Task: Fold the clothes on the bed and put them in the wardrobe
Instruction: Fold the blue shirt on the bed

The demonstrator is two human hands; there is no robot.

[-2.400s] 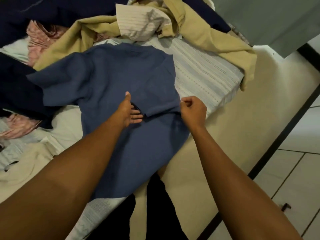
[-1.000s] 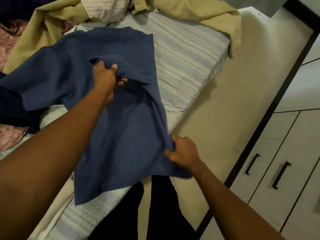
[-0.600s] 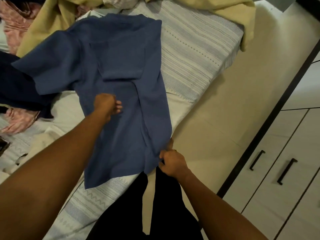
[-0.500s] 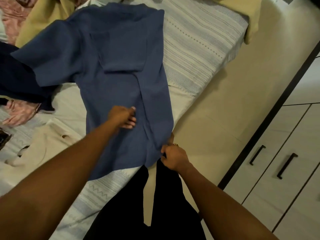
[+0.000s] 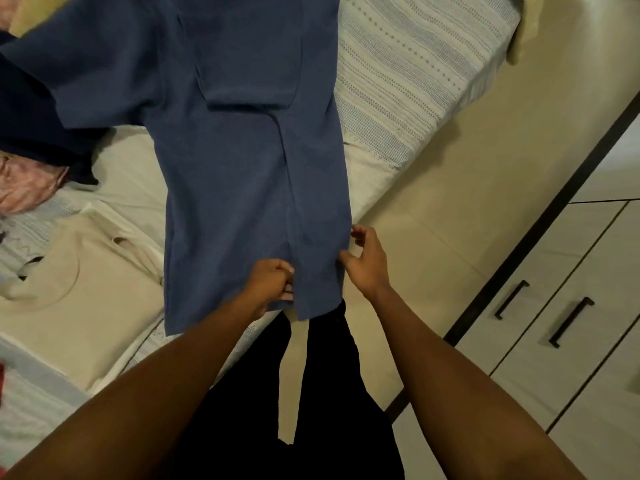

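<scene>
Both forearms bare all the way to the frame edge, left hand and right hand bare as well. Legs in plain black trousers, loose cut, just off the near edge of the bed.

shirt was matt blue cloth, soft and lightly creased | sheet was woven striped cloth, finely textured | cream garment was smooth matt cloth | pink garment was crumpled cloth | floor was smooth tile with a slight sheen | drawers had matt pale fronts | handles looked like dark matt metal
</scene>
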